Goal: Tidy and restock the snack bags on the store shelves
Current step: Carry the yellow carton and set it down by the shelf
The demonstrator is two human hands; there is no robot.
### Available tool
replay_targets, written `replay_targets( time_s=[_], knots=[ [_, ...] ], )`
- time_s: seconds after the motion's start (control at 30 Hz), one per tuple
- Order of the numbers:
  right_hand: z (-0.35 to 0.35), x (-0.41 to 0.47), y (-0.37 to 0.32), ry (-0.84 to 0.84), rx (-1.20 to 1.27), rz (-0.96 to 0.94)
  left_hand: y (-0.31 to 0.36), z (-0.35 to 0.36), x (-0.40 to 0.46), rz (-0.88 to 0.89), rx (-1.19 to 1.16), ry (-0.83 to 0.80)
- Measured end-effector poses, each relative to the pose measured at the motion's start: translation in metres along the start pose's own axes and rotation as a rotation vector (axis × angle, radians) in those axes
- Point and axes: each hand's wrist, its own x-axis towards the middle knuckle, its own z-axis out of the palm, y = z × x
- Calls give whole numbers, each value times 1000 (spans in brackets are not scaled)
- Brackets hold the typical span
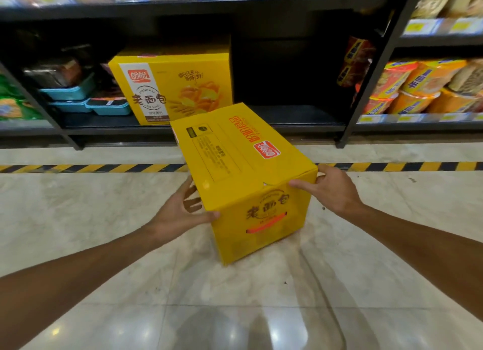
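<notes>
Two hands on one yellow carton (pixel 243 166), gripped at its near end: left hand (pixel 180 213) cupped around the left side wall with the thumb along the front face, right hand (pixel 332 190) clamped over the right top corner, thumb on the top edge. Grip from both sides suits a bulky box; orange strap handle (pixel 266 223) on the near face goes unused. Whether the carton rests on the tiled floor (pixel 130 245) or hangs just above it, cannot tell. A matching carton (pixel 172 88) stands upright on the bottom shelf (pixel 287 114), label outward. Dark vacant bay just right of it, probably the destination. Shelf lip sits low; black uprights frame the gap. Blue trays (pixel 78 93) crowd the left side, so steer right.
</notes>
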Motion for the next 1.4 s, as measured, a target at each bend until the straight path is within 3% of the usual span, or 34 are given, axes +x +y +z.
replay_targets(
  time_s=[0.2, 0.3, 0.47, 1.17, 1.4],
  knots=[
    [-11, 19, -27, 261, 281, -146, 44, -34, 19, 204, 4, 294],
    [-3, 29, -40, 259, 419, -241, 49, -41, 36, 230, 4, 385],
    [13, 33, -51, 187, 442, -336, 45, -38, 46, 192, -9, 538],
    [13, 36, -47, 195, 490, -345, 40, -41, 48, 227, 15, 563],
    [11, 17, -16, 141, 438, -238, 19, 5, 19, 246, -50, 540]
  ],
)
